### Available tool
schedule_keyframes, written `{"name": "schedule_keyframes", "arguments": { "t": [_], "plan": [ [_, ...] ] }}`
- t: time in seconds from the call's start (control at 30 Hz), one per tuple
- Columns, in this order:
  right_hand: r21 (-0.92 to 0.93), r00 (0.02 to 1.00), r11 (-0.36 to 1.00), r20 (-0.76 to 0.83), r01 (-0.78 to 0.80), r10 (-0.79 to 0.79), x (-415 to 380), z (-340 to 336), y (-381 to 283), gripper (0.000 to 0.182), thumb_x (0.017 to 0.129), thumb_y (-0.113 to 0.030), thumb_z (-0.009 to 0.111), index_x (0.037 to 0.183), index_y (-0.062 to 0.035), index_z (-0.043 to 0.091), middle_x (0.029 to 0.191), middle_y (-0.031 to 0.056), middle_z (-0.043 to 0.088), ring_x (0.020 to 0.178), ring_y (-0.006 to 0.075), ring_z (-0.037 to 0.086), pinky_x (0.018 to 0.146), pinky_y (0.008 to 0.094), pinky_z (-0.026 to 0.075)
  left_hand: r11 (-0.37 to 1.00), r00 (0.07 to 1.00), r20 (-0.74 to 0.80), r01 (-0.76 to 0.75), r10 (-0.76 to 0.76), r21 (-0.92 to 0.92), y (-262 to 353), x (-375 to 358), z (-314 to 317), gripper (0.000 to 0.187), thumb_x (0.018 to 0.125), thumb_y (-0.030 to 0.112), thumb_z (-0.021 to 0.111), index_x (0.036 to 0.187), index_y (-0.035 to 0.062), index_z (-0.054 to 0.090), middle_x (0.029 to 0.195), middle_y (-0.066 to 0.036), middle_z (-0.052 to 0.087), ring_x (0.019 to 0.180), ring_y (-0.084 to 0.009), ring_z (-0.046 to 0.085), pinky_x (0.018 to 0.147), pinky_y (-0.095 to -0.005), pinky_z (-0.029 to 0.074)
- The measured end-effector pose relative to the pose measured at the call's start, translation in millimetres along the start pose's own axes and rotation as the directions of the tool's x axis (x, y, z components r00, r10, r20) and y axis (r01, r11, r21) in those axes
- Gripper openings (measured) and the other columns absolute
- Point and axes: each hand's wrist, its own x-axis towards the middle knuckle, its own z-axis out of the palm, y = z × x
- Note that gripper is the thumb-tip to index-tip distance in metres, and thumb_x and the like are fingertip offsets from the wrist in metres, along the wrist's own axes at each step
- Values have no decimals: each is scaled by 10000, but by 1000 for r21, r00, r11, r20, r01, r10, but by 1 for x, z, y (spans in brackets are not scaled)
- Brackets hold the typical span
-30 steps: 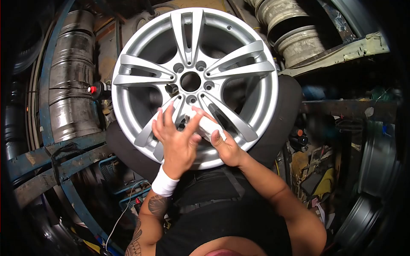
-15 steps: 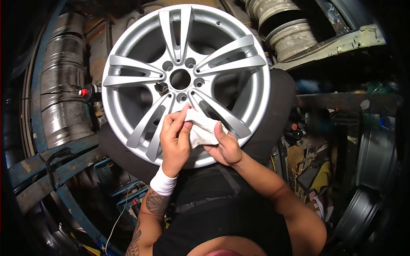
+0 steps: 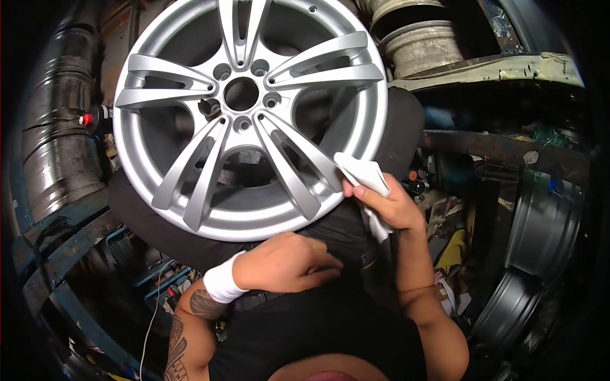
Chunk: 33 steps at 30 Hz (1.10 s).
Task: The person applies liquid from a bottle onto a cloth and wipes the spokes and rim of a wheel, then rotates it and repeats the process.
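Cloth (image 3: pixel 366 174) pinched in the right grip (image 3: pixel 389 204).
Its ends stick out above and below, by the wheel's (image 3: pixel 205 184) lower-right edge; left grip (image 3: pixel 289 261) loosely open below the wheel.

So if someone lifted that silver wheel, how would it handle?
The silver wheel should stay stiff, given its thick, solid-looking spokes. It is probably fairly heavy, being broad and apparently metal. Stood on edge, it would likely roll, since its rim is round.
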Motion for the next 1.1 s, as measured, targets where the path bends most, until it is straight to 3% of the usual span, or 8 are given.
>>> {"name": "schedule_keyframes", "arguments": {
  "t": [0.1,0.17,0.23,0.37,0.57,0.83,1.03,1.1],
  "plan": [
    [-635,988,758,60,149,-144,-8,-1,-30,357,925,-150,610,1228,26,681,1087,259,719,1031,419,692,905,460,555,998,999,25,19,-20,57,-14,-9,-19,194,934,229,676,971,76,791,836,-142,713,766,-359,700,688,-440,548],
    [-808,996,587,84,51,29,-2,20,-39,312,886,-182,622,1137,-16,703,983,231,715,932,432,702,830,505,565,964,989,-124,107,-79,243,-20,-13,-32,227,930,235,669,852,36,742,794,-173,690,769,-393,675,680,-484,521],
    [-931,996,356,92,83,7,6,44,-22,253,845,-201,668,1051,-59,709,856,198,706,707,389,718,646,499,569,915,960,-254,204,-117,348,-27,-18,-37,252,935,240,667,820,22,720,779,-180,682,768,-407,662,677,-499,507],
    [-958,988,260,142,123,56,16,48,-26,234,794,-204,705,982,-66,728,803,177,694,670,354,715,604,467,559,930,951,-265,237,-163,281,-35,-30,-34,196,925,190,689,858,7,712,792,-180,674,776,-389,662,684,-466,498],
    [-953,966,196,248,229,76,21,40,-33,157,754,-191,709,871,-94,748,768,145,686,663,333,713,594,443,555,916,841,-513,329,-174,229,-56,-36,-24,150,926,147,697,912,0,726,806,-176,674,715,-363,665,634,-411,508],
    [-964,967,125,245,235,70,21,47,-31,144,746,-176,709,847,-78,738,738,137,676,657,320,715,583,442,552,946,675,-716,318,-179,63,-39,-35,-59,101,941,55,713,963,-42,728,794,-101,705,687,-139,642,620,-280,476],
    [-973,976,122,207,198,68,15,50,-35,97,768,-160,690,807,-78,725,728,121,676,664,291,720,580,419,550,978,716,-691,58,99,201,-44,-10,-55,147,873,117,806,849,-1,722,728,-112,660,619,-234,605,572,-339,459],
    [-971,978,120,210,206,20,12,52,-34,83,774,-139,673,798,-79,727,728,113,677,670,280,723,577,407,548,955,755,-609,-71,241,290,-39,2,-42,204,833,224,851,859,45,757,764,-87,689,760,-274,675,700,-369,520]
  ]
}}
